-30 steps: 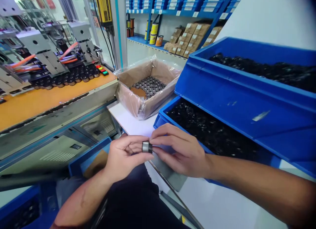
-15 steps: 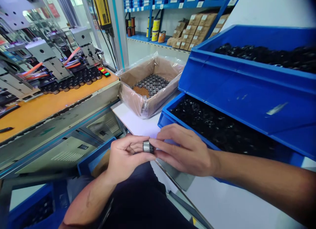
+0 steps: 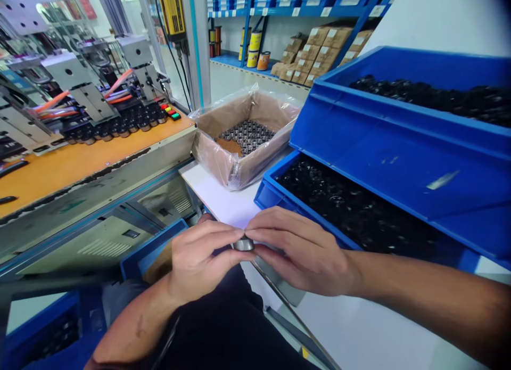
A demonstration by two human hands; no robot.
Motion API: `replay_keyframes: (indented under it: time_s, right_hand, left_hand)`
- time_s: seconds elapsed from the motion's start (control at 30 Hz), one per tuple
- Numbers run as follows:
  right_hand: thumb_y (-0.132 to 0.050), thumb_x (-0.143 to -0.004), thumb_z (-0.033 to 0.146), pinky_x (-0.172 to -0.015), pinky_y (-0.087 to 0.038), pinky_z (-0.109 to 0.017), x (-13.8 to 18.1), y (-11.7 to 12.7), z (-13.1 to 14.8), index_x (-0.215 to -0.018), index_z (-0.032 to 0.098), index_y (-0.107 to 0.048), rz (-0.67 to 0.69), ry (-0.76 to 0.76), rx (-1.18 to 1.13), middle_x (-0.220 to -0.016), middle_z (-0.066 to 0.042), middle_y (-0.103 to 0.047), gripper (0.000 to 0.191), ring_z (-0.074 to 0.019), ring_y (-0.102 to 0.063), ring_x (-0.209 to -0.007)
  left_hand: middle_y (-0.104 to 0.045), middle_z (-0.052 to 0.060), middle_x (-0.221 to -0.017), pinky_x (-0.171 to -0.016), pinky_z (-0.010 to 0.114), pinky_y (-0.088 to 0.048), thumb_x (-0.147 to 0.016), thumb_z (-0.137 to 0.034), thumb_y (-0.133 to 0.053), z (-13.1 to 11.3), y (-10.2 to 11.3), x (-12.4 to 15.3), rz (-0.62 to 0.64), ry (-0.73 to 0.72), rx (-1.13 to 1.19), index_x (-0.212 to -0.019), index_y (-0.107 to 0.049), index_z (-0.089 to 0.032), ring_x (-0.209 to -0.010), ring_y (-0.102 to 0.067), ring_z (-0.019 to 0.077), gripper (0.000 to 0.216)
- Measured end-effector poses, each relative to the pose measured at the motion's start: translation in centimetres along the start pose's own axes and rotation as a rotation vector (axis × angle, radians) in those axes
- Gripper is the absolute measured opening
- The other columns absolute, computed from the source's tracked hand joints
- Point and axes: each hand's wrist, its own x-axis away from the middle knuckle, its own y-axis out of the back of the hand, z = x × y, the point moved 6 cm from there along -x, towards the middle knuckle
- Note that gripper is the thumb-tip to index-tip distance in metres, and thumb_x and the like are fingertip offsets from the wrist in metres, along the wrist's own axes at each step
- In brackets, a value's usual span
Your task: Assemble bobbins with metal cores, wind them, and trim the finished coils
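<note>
A small round part with a silver metal ring and a black top (image 3: 244,245) is pinched between both hands in front of my body. My left hand (image 3: 203,255) grips its left side, thumb below and fingers above. From the other side, my right hand (image 3: 295,247) closes on it with its fingertips meeting those of the left. The fingers cover much of the black portion. Just beyond my right hand is a lower blue bin (image 3: 275,181) filled with black parts.
An upper blue bin (image 3: 379,141) of black parts is stacked at the right. A plastic-lined carton (image 3: 217,165) with rows of parts stands ahead on the white table (image 3: 203,183). To the left, a machine bench (image 3: 139,157) carries rows of similar parts. Another blue bin (image 3: 130,258) sits below.
The part has turned so its black side faces up and its metal ring lies lower. My left fingers have closed over its top, and my right fingertips have shifted slightly.
</note>
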Motion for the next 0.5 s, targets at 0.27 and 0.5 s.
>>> replay_keyframes:
  time_s: [0.27,0.5]
  right_hand:
    - [-0.063,-0.085,0.006,-0.078,-0.06,-0.037,0.2,0.0,-0.5,-0.107,0.009,-0.057,-0.052,0.067,0.093,-0.095,-0.012,-0.062,0.024,-0.0188,-0.06,-0.092]
    - [-0.061,-0.09,0.011,-0.083,-0.059,-0.035,-0.2,0.3,-1.2,-0.109,0.01,-0.058,-0.044,-0.015,0.04,-0.099,-0.012,-0.063,0.02,-0.0183,-0.061,-0.097]
  left_hand:
    - [-0.073,0.007,-0.092,-0.075,0.027,-0.056,-0.067,-0.023,-0.086,3.2,-2.0,1.2,-0.023,0.471,0.44,-0.099,-0.075,-0.019,-0.084,-0.069,0.0175,0.034]
    - [-0.076,0.008,-0.098,-0.082,0.03,-0.056,-0.091,-0.036,-0.062,4.6,-4.0,2.5,0.118,0.698,0.928,-0.122,-0.067,-0.027,-0.091,-0.071,0.0178,0.032]
